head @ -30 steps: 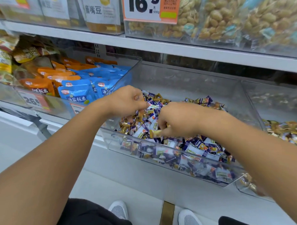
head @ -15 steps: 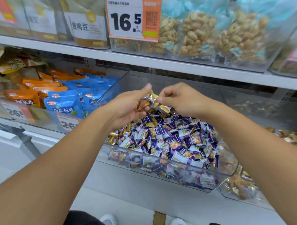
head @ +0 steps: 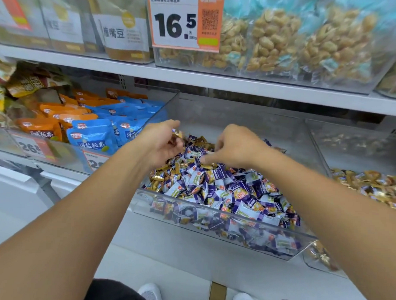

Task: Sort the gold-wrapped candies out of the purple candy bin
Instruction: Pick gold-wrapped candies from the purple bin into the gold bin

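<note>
Light, crinkly, slippery gold-wrapped candies (head: 206, 166) pinch best by twisted ends: left hand (head: 161, 141) holds some, right hand (head: 235, 146) pinches one.

You have two hands in frame, the left hand (head: 161, 144) and the right hand (head: 235, 146). One clear bin (head: 212, 220) at centre holds purple candies (head: 236, 191) too many to count. One orange price tag (head: 185, 21) hangs at top centre. Two white shoes (head: 149, 294) show at the bottom edge.
</note>
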Demonstrator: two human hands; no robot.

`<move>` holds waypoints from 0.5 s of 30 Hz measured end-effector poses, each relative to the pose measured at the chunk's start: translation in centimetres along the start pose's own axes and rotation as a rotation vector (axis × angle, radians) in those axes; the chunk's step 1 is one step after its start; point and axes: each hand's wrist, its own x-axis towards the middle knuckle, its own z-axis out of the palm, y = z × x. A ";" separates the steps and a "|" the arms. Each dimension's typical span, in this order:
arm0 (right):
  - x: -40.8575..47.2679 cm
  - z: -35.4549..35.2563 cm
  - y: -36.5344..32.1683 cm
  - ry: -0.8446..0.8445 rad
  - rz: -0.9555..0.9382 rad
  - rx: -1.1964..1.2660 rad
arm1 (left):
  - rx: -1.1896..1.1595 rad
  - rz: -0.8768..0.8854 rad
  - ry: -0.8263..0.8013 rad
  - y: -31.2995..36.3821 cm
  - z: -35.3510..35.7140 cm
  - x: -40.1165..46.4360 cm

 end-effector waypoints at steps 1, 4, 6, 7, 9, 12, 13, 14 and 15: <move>-0.2 0.2 -0.5 0.031 -0.030 -0.150 | 0.296 0.104 0.049 -0.3 -0.4 0.2; 0.3 0.7 -0.8 0.040 -0.044 -0.267 | 1.079 0.288 0.010 -0.6 -1.4 0.1; 0.8 0.7 -0.4 0.008 -0.058 -0.201 | 1.357 0.291 -0.016 -0.3 -1.6 -0.5; 0.9 0.5 -0.2 -0.022 -0.068 -0.158 | 1.431 0.294 -0.023 -0.1 -1.6 -0.8; 1.1 0.2 0.1 -0.087 -0.095 -0.089 | 1.524 0.308 -0.036 0.2 -1.6 -1.1; 1.0 0.1 0.3 -0.163 -0.139 -0.111 | 1.626 0.273 -0.064 0.0 -1.8 -1.2; 1.1 0.3 0.4 -0.178 -0.147 -0.154 | 1.644 0.253 -0.068 -0.1 -1.7 -1.0; 1.2 0.5 0.4 -0.186 -0.151 -0.189 | 1.654 0.237 -0.071 -0.2 -1.7 -0.9; 1.3 0.7 0.5 -0.187 -0.157 -0.204 | 1.662 0.225 -0.074 -0.2 -1.6 -0.8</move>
